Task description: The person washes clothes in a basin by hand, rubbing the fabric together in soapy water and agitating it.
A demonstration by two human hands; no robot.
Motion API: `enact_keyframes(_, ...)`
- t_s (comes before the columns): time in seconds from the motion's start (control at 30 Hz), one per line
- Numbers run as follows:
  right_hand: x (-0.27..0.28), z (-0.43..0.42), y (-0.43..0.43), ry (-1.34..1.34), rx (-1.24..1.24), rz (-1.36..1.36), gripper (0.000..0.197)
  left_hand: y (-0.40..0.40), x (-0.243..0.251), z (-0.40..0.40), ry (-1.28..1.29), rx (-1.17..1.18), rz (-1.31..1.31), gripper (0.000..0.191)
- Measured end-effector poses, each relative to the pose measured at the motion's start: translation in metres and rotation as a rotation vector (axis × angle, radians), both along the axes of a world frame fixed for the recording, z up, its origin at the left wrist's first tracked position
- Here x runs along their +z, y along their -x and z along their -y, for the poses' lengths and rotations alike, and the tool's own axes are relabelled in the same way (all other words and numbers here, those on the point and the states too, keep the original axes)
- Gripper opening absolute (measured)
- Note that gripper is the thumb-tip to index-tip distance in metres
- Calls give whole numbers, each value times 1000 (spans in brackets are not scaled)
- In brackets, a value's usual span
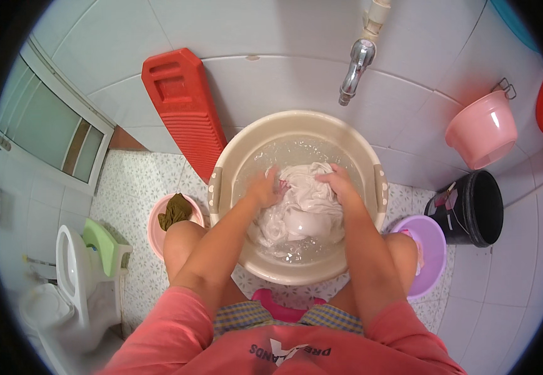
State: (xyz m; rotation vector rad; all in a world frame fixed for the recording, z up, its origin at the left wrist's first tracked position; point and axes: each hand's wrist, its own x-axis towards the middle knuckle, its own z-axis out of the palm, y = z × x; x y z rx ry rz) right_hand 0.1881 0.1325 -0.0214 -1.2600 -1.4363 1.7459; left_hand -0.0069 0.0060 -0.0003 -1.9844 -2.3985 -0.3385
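A large beige plastic basin (295,276) of water stands between my knees. In it lies a wet white cloth garment (309,192), bunched up and partly under water, with a rounded bulge near its lower middle. My left hand (266,187) is at the cloth's left side, fingers spread and partly in the water; whether it grips any fabric is unclear. On the right edge of the cloth, my right hand (339,183) rests with the thumb over the top and the other fingers mostly hidden.
A red plastic washboard (184,103) leans on the tiled wall, left of a metal tap (356,70). A pink basin (156,234) holds dark green cloth. At right are a purple basin (435,262), black bucket (468,206) and hanging pink pot (482,126). A green stool (105,243) stands at left.
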Motion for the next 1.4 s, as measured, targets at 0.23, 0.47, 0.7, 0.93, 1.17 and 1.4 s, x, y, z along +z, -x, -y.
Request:
enact_keyframes(0.23,14,6,7,320,-167,-249,32,44,10,-12,-82,477,1631,41)
enact_keyframes(0.47,-30,0,7,-122,-223,168,46,27,-14,-8,-229,223,798,61)
enact_keyframes(0.7,10,23,3,685,-61,-387,38,10,21,6,265,442,1790,73)
enact_keyframes(0.93,19,38,25,537,75,-160,32,1,-2,3,205,207,1678,65)
enact_keyframes(1.17,14,-3,-2,346,-332,-107,28,28,5,-10,69,164,1362,59)
enact_keyframes(1.4,3,-3,-7,23,-159,120,20,18,11,0,78,361,749,91)
